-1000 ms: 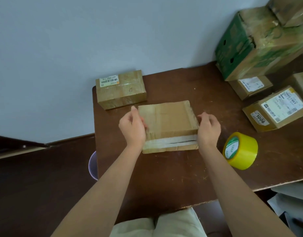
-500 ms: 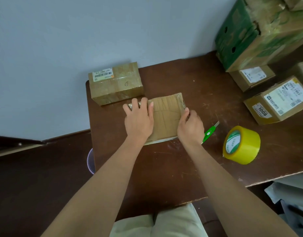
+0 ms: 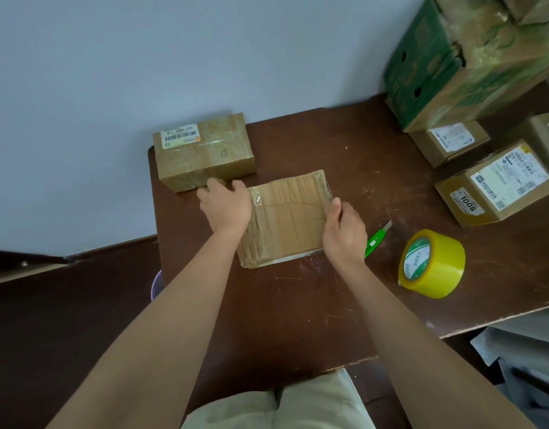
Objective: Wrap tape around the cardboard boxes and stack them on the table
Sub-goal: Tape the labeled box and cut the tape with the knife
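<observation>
**Hands Steady a Flat Box on the Table**

A person's two bare hands held a flat cardboard box point(image 3: 285, 218) lying near the middle of the brown table point(image 3: 298, 320). The right hand point(image 3: 344, 233) curled over its 3 o'clock edge, thumb on top; the left hand point(image 3: 225, 205) lay palm-down on its 9 o'clock edge, fingers spread. A green knife point(image 3: 376, 239) lay just beside the right hand, with a yellow tape roll point(image 3: 432, 263) farther toward 3 o'clock. At 11 o'clock a second taped box point(image 3: 205, 151) stood by the wall; more labelled boxes point(image 3: 496, 187) sat at 2 o'clock.
</observation>
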